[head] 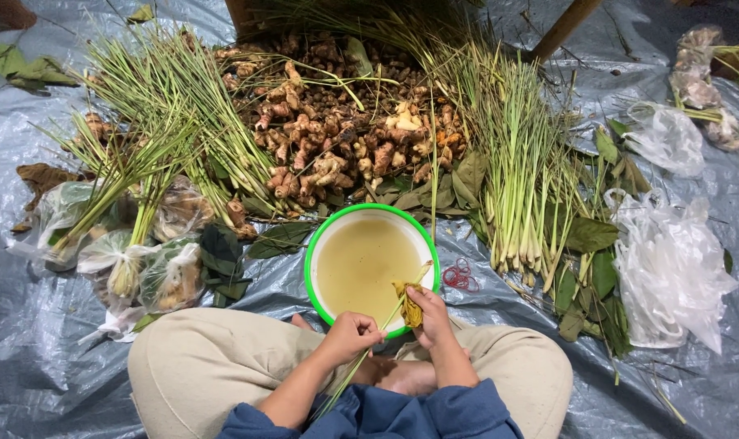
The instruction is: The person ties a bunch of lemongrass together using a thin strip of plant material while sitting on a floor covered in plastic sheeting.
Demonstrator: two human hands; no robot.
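I sit cross-legged on a grey plastic sheet (52, 358), both hands working just over the near rim of a green-rimmed bowl (372, 268) filled with cloudy yellowish water. My left hand (351, 334) has its grip curled tight around a thin green stalk (361, 358), which slants down from the bowl's edge toward my lap. My right hand (431, 316) pinches a yellowed, folded leaf (408, 304) at the top of that same stalk, fingers pressed together on it (the leaf hangs right over the bowl's rim).

Beyond the bowl lies a heap of knobbly brown roots (337, 134), some showing orange where they are cut. Bundles of lemongrass (520, 171) lie to the right of the heap, and more long green stalks (166, 114) fan out on the left. Red rubber bands (460, 276) lie just beside the bowl on the right. Filled clear bags (142, 264) sit on the left; empty white plastic bags (670, 272) are piled on the right, among loose dark leaves (589, 236).
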